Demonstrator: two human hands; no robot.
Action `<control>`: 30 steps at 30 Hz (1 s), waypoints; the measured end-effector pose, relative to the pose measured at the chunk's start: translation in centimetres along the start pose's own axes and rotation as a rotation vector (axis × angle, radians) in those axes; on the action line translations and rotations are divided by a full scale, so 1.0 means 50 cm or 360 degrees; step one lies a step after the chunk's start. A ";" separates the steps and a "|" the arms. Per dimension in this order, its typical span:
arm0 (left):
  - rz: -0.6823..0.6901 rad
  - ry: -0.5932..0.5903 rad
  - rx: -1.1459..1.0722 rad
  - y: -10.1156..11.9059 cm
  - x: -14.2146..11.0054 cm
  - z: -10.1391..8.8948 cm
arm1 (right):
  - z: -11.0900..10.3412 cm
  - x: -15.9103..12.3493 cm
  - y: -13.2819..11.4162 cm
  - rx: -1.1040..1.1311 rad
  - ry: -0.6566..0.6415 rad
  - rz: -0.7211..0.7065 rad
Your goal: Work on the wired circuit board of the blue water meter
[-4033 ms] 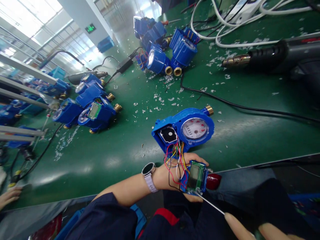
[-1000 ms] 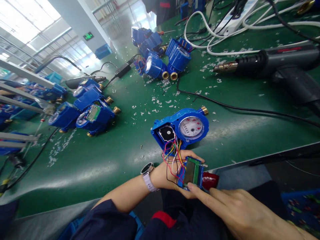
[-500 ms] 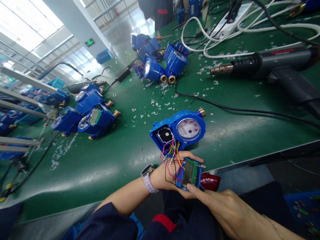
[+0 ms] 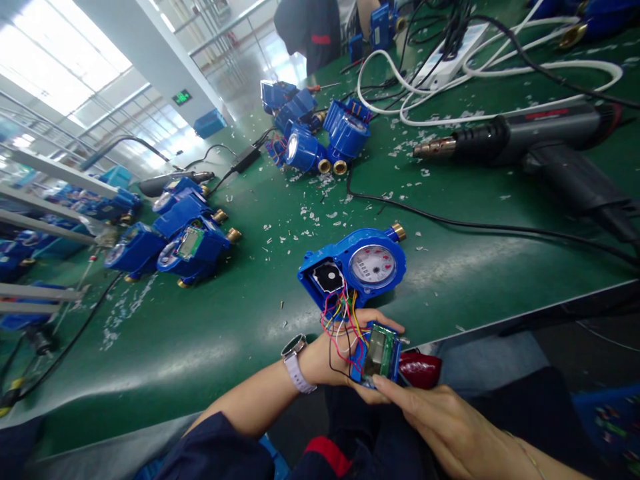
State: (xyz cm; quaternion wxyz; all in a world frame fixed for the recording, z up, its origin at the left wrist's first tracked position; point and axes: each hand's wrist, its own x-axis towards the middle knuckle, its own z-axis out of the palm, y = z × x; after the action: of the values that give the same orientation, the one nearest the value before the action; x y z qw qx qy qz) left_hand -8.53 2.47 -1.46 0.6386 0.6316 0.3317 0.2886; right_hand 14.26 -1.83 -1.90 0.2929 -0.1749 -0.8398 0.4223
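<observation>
An open blue water meter [image 4: 357,267] with a round dial lies near the front edge of the green table [image 4: 225,333]. Coloured wires [image 4: 340,320] run from it to a small blue display module [image 4: 379,353] with a green screen. My left hand [image 4: 330,357], a watch on its wrist, is closed around that module just off the table edge. My right hand [image 4: 445,427] reaches in from the lower right, fingers stretched out, and its forefinger tip touches the module's near end. It holds nothing.
A group of blue meters [image 4: 170,237] sits at the left, another group [image 4: 315,140] further back. A black heat gun [image 4: 540,143] lies at the right with its black cable [image 4: 475,227] crossing the table. White cables [image 4: 475,73], plastic scraps, a red object [image 4: 423,367] under the edge.
Four seconds ago my right hand held a thin tool to the module. That hand now shows no tool and its bare forefinger rests on the module. The view has tilted slightly upward.
</observation>
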 end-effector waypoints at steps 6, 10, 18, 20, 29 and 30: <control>0.0007 0.0024 0.0061 0.001 -0.002 0.007 | 0.002 0.005 -0.003 0.0136 0.0061 -0.0041; -0.0066 0.0044 0.0018 0.001 0.000 0.010 | 0.002 0.011 -0.005 0.0184 0.0090 -0.0048; 0.0038 0.0080 0.0100 0.008 0.001 0.014 | 0.008 0.003 -0.015 0.0175 0.0202 0.0154; 0.0112 0.0091 0.0138 0.010 -0.001 0.016 | 0.002 -0.008 -0.022 0.0160 0.0237 0.0271; 0.0188 0.0124 0.0150 -0.006 -0.008 0.018 | -0.061 0.007 -0.057 -0.0436 0.0077 0.0360; 0.0190 0.0126 0.0153 -0.009 -0.008 0.018 | -0.068 0.013 -0.059 -0.0580 0.0049 0.0257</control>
State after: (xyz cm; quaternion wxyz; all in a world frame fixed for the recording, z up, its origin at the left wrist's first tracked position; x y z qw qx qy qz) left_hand -8.11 1.58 -1.88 0.5756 0.6682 0.3318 0.3347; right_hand 15.79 -1.15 2.33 0.2345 -0.2981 -0.8810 0.2828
